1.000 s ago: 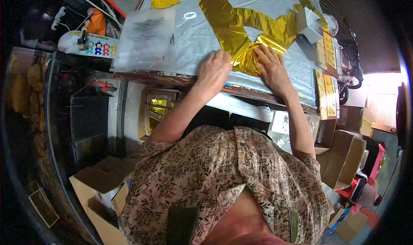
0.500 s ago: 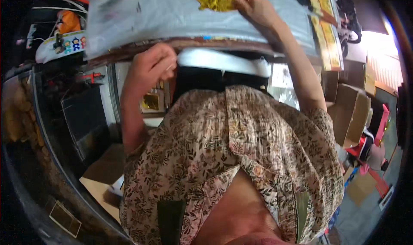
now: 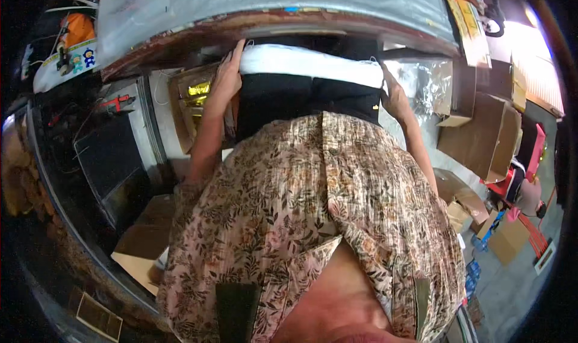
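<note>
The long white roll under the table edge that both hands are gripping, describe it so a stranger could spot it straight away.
Start at the wide work table with its worn brown front edge across the top of the view. Just beneath that edge, above the person's floral shirt, lies a long white roll, held at its ends by the left hand and right hand. It is the only plain white bar there, above black fabric.

roll [image 3: 313, 63] under table [image 3: 253, 6] — boxes [image 3: 481, 132] right
</note>
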A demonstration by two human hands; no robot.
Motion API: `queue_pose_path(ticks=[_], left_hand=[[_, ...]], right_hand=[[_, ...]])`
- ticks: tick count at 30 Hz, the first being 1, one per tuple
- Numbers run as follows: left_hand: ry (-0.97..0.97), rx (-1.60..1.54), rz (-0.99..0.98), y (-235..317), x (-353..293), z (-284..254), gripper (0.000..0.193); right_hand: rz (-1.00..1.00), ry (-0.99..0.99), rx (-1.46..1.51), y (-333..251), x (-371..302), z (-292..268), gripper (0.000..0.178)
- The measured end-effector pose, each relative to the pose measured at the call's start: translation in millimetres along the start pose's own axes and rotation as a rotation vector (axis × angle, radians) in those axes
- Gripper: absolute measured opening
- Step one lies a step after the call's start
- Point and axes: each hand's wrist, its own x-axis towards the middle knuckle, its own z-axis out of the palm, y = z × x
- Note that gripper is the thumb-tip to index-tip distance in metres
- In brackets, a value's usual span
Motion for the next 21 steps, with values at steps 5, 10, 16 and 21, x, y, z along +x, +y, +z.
queue_pose_path(ticks=[5,10,16,21], left_hand=[[-0.102,0.096,-0.087,25.2,5.5,-5.8,0.08],[0.177,-0.021,0.088,57.0,13.3,0.9,0.039],[0.26,-0.048,-0.092,44.0,42.6,13.1,0.031],[0.2,0.378,-0.01,128.3,55.1,16.0,0.027]], right_hand=[[0.283,0.073,-0.04,26.1,-28.4,11.8,0.033],[0.357,0.354,0.129,43.3,-25.2,-4.1,0.036],[-0.14,0.112,0.36,-13.7,-49.8,-24.3,0.011],[0.397,-0.662,0.057,167.6,-172.2,27.7,0.02]])
